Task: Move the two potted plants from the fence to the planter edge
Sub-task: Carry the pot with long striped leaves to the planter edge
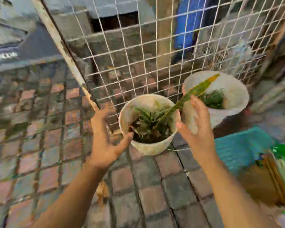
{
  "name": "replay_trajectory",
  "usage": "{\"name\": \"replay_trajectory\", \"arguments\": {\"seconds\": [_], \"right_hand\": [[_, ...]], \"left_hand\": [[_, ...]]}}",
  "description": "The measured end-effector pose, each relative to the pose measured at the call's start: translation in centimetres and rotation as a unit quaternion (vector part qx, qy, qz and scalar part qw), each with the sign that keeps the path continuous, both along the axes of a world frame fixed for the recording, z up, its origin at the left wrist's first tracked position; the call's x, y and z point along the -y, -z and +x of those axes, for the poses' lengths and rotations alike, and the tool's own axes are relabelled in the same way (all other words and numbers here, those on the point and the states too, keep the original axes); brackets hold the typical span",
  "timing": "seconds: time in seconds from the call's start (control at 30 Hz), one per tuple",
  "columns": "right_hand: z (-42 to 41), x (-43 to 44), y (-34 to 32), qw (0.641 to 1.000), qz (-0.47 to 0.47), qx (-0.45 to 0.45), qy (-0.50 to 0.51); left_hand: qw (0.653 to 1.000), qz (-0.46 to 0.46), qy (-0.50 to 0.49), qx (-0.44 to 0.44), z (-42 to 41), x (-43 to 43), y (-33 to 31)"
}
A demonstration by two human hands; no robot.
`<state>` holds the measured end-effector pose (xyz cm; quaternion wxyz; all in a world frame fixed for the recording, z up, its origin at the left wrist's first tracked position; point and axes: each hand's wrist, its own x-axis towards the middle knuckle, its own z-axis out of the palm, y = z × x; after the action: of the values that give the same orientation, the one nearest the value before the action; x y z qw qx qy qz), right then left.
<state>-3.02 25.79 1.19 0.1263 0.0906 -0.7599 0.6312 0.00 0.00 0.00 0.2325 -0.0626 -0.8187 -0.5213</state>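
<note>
Two white pots stand on the brick paving at the foot of a wire mesh fence (138, 51). The nearer pot (152, 148) holds dark soil and a plant whose long green-yellow leaf (197, 90) arches right, over the farther pot (234, 96), which has a small green plant inside. My left hand (104, 139) is spread open at the nearer pot's left side, thumb touching its rim. My right hand (199, 129) is open at that pot's right side, fingers apart between the two pots. Neither hand grips anything. The view is blurred.
A teal crate or cloth (237, 150) lies on the paving at the right, with brown and green items (278, 170) beside it. A rusty fence post (64, 51) slants down to the left pot. Behind the mesh stands something blue (187, 23).
</note>
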Motion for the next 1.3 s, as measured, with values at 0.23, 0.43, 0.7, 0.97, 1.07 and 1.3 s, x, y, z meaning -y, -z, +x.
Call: {"name": "replay_trajectory", "arguments": {"seconds": [0.23, 0.43, 0.7, 0.97, 1.07, 1.3], "right_hand": [[2.9, 1.0, 8.9, 0.983, -0.133, 0.116, 0.058], [2.1, 1.4, 13.0, 0.98, -0.145, 0.137, -0.021], [0.0, 1.2, 16.4, 0.992, -0.077, 0.082, -0.062], [-1.9, 2.0, 17.0, 0.991, -0.088, 0.085, -0.056], [-2.3, 2.1, 16.9, 0.99, -0.088, 0.089, -0.071], [-1.6, 1.3, 16.0, 0.989, -0.102, 0.086, -0.07]], "left_hand": [[0.993, 0.073, -0.015, 0.091, 2.4, -2.9, 9.7], [0.98, 0.16, 0.002, 0.121, 1.7, -4.9, 12.7], [0.989, 0.133, 0.016, 0.055, -0.2, -4.7, 15.1], [0.98, 0.184, 0.058, 0.055, -2.3, -3.8, 15.6], [0.981, 0.175, 0.054, 0.059, -2.0, -4.0, 15.1], [0.971, 0.218, 0.059, 0.074, -1.5, -3.9, 13.5]]}}
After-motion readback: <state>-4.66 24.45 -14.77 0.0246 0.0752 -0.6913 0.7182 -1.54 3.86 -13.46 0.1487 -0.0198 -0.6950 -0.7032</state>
